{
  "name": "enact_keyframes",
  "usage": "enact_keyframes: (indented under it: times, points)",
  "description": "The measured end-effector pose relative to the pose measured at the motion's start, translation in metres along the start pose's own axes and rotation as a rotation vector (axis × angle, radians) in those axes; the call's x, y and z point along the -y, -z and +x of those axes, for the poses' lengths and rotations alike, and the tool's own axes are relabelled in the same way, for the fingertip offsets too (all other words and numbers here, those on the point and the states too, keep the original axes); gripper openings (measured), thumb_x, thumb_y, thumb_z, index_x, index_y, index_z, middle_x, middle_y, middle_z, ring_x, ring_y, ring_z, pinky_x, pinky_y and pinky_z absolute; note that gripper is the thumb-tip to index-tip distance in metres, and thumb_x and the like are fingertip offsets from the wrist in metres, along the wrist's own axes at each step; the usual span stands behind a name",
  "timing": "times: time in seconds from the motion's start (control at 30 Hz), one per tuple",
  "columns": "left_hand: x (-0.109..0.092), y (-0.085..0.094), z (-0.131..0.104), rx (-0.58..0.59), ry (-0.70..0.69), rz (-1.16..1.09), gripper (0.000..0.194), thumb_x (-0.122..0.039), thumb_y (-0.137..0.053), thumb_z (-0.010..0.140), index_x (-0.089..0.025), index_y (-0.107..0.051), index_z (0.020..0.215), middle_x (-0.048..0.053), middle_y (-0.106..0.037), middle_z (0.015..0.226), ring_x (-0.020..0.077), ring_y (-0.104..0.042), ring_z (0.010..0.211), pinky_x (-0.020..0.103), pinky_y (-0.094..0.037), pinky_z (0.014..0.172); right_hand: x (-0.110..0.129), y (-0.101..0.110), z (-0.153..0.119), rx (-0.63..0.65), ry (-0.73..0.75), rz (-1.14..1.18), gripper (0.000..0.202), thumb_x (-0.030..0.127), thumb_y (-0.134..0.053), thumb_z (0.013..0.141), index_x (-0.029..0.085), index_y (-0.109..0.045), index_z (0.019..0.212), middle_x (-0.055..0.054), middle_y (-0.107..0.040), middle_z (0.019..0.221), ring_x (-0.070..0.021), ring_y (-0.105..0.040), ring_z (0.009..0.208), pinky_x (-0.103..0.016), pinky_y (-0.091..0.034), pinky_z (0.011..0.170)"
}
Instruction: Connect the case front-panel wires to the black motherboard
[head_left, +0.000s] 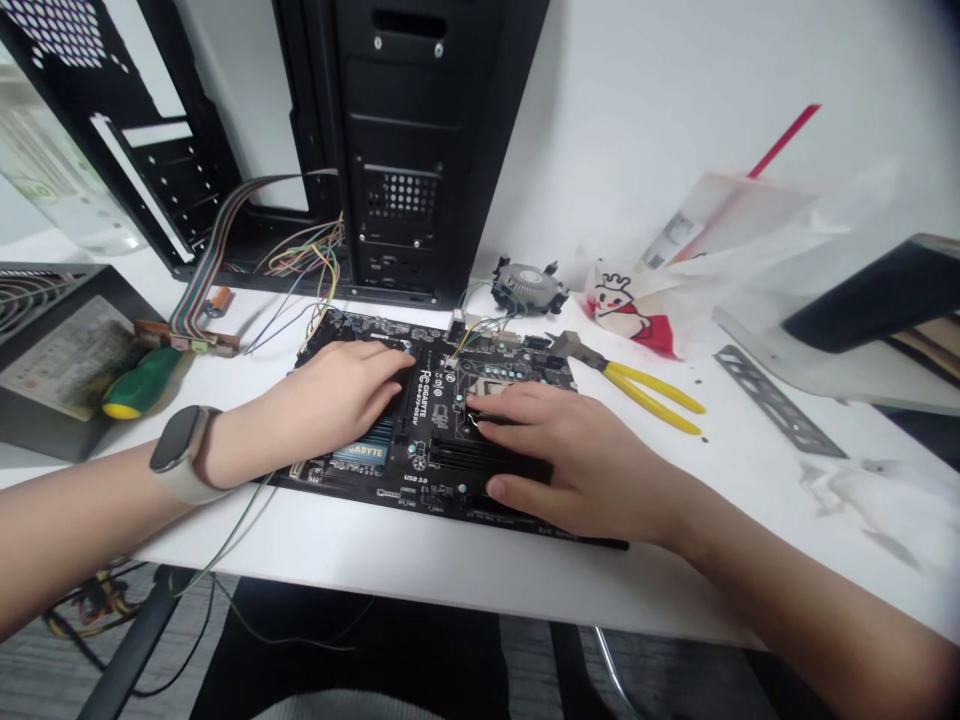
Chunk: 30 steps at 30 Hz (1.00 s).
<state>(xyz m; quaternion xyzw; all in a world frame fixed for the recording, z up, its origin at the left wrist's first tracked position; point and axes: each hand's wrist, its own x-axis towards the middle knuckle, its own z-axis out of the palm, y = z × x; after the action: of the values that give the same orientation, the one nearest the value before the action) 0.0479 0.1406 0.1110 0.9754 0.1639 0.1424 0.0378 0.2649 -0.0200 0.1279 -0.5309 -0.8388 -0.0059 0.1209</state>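
Note:
A black motherboard [420,480] lies flat on the white table, with GIGABYTE lettering and a blue-labelled heatsink [365,452]. My left hand [349,390], below a wrist band, rests palm down on the board's left part, fingers stretched out towards its middle. On the right part lies my right hand [555,440], its fingertips at the lower edge of the CPU socket [491,388] and its thumb apart from the fingers, lower down. Neither hand shows anything held. The palms hide parts of the board beneath them.
Behind the board stands a black computer case [427,130]. A power supply [67,360] and a green screwdriver [142,385] are at left. A CPU cooler [529,285], yellow-handled pliers [652,395], a plastic bag with a cup [724,215] and a metal plate [776,400] lie right.

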Motion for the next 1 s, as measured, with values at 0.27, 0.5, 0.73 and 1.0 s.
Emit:
enact_keyframes:
  times: [0.27,0.5,0.73,1.0]
  points:
    - [0.001,0.000,0.000,-0.010,0.011,-0.003,0.038,-0.023,-0.040,0.096,-0.009,-0.061,0.124,0.014,-0.070,0.110,0.0274,-0.067,0.098,0.043,-0.056,0.089,0.000,0.000,-0.003,-0.020,0.006,0.033,0.037,0.041,-0.055,0.092,0.012,-0.076,0.102,-0.014,-0.066,0.127,-0.0312,-0.066,0.112,-0.047,-0.058,0.091]
    - [0.001,0.000,-0.002,-0.021,0.003,0.020,0.034,-0.023,-0.040,0.097,-0.012,-0.063,0.118,0.013,-0.071,0.107,0.0250,-0.068,0.094,0.040,-0.056,0.086,-0.008,0.006,-0.010,-0.090,-0.126,0.260,0.032,0.038,-0.055,0.092,0.018,-0.072,0.110,-0.010,-0.068,0.125,-0.0245,-0.066,0.115,-0.040,-0.057,0.095]
    - [0.005,0.001,-0.002,-0.011,-0.020,-0.018,0.037,-0.026,-0.036,0.097,-0.011,-0.065,0.116,0.014,-0.071,0.107,0.0251,-0.068,0.094,0.039,-0.055,0.086,-0.012,0.015,-0.012,-0.242,-0.495,0.580,0.031,0.046,-0.055,0.088,0.021,-0.061,0.105,-0.004,-0.073,0.084,-0.0169,-0.068,0.074,-0.028,-0.052,0.062]
    - [0.004,0.005,-0.001,0.011,-0.017,-0.027,0.036,-0.028,-0.037,0.096,-0.012,-0.066,0.113,0.012,-0.071,0.106,0.0238,-0.067,0.094,0.037,-0.054,0.087,-0.024,0.025,-0.016,-0.226,-0.496,0.366,0.025,0.039,-0.055,0.086,0.023,-0.069,0.073,-0.001,-0.070,0.069,-0.0156,-0.063,0.063,-0.029,-0.051,0.060]
